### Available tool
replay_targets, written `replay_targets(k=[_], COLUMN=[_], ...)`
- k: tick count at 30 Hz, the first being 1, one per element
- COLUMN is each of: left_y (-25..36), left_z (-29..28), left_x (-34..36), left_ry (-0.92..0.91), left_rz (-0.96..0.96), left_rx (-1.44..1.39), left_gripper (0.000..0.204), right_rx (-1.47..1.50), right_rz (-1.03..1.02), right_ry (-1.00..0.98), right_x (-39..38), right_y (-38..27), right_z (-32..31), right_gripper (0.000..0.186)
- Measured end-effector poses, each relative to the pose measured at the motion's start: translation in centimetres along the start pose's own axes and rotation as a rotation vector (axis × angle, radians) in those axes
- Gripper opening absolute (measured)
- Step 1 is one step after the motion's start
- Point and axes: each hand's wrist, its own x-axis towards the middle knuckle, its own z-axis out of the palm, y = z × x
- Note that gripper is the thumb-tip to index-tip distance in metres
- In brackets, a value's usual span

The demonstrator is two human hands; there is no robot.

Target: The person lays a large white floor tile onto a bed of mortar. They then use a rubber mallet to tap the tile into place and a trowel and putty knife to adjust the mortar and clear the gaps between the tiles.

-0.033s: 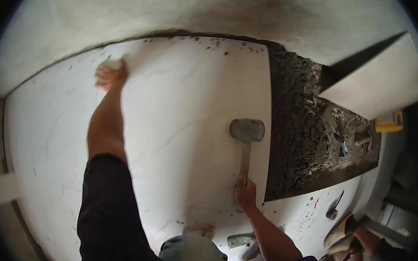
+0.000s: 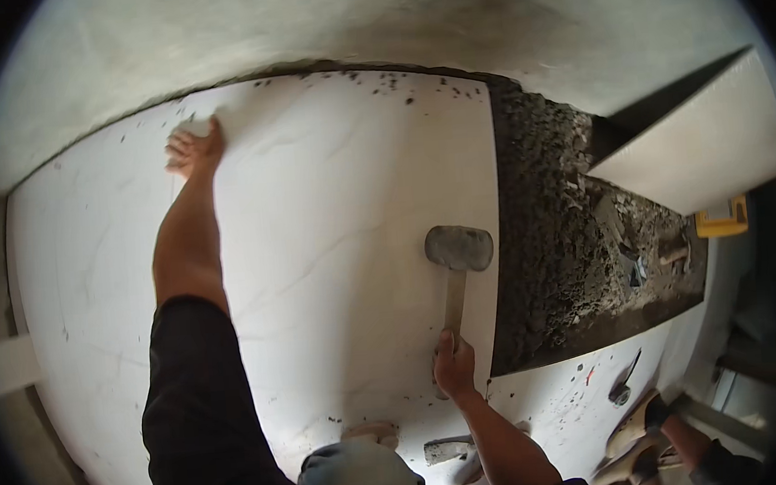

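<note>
A large white, faintly veined tile [image 2: 295, 213] lies flat beneath both my arms. Near its far left part, my left hand [image 2: 196, 148] rests low over the surface, fingers curled around a pale pad [image 2: 196, 127] that may be a sponge or folded cloth. My right hand [image 2: 454, 365] grips the wooden handle of a rubber mallet [image 2: 459, 249]. The mallet's dark grey head points away from me, close to the tile's right edge. Whether that head touches the tile, I cannot tell. Dark crumbs [image 2: 391, 83] are scattered along the far edge.
Right of the tile is a rough dark mortar bed [image 2: 542, 230]. Another tile [image 2: 699, 145] stands tilted over it, beside a yellow tool [image 2: 721, 217]. A flat grey blade [image 2: 447, 450] lies near me. Another person's shoes [image 2: 626, 465] are at lower right. A wall [image 2: 370, 16] borders the far side.
The view has shifted slightly, so the tile and my left hand sit a little further left. Both hands keep their grips.
</note>
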Motion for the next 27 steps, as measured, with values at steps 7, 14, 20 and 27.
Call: replay_targets(k=[7,14,20,27], left_y=[18.7,33.2,25.7,27.1], left_z=[4.9,2.2,2.8,2.5], left_x=[-12.6,-40.9,-35.2,-26.2], left_ry=[0.205,-0.696,0.051,0.163], left_rz=[0.497,1.292,1.087,0.606], left_rx=[0.041,-0.827,-1.025,-0.094], left_gripper=[0.093,0.066,0.052,0.081], right_rx=[0.164,0.442,0.564,0.447], right_rz=[0.017,0.137,0.232,0.223], right_ry=[0.063,0.063,0.175,0.018], right_x=[0.4,0.1,-2.7,-2.5], right_y=[-1.6,0.5,0.7,-1.1], right_z=[0.1,0.5,-3.6,-4.7], right_gripper=[0.056,0.056,0.052,0.049])
